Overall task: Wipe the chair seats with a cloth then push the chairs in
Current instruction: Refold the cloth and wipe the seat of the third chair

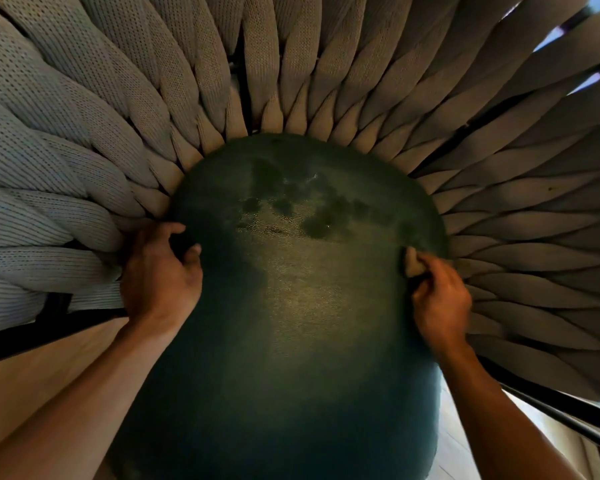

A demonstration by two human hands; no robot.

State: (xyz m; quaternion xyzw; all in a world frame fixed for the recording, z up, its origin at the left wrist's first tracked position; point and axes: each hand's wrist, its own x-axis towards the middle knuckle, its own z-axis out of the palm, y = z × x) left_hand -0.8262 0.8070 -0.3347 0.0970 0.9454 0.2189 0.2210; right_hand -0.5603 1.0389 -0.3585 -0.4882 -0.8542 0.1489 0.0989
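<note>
On seat (291,306), no readable writing.

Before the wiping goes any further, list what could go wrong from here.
1. The small beige cloth is bunched in the right hand at the right edge of the dark green leather seat cushion; it may catch or soil the woven beige fabric straps beside it.
2. Dark damp-looking patches sit near the back of the seat and could be left behind.
3. The left hand grips the cushion's left edge, so that part may go unwiped.
</note>
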